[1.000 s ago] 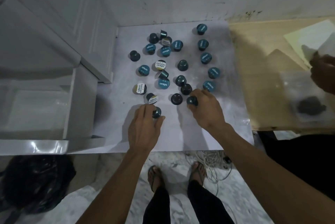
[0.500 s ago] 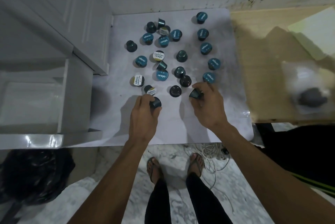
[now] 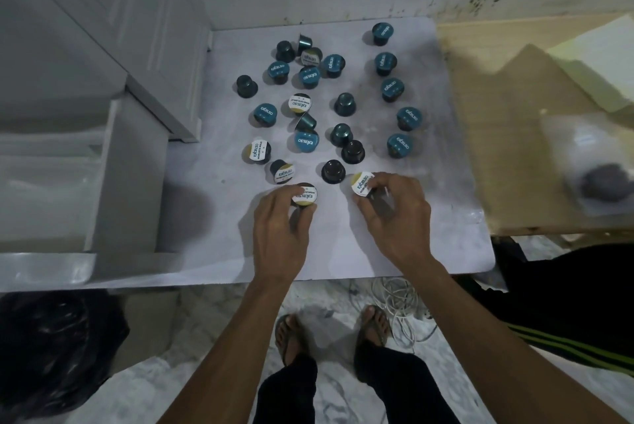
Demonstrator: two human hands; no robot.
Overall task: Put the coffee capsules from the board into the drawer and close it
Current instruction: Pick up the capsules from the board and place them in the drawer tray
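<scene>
Head view: we see left hand [image 3: 279, 228] over near part of board [image 3: 343, 252], fingers [image 3: 274, 199] curled narrow round white-lidded capsule [image 3: 304, 196], lid facing up. Right hand [image 3: 398, 218] just beside, fingers [image 3: 387, 180] pinching second capsule [image 3: 362, 183], tilted, white-yellow lid toward camera. Both capsules held near board's front half, well apart from drawer [image 3: 51, 190], open at left. Other capsules [image 3: 307, 140] scattered across board behind hands, teal and white lids, some inverted. We note feet [image 3: 291, 334] in sandals below.
</scene>
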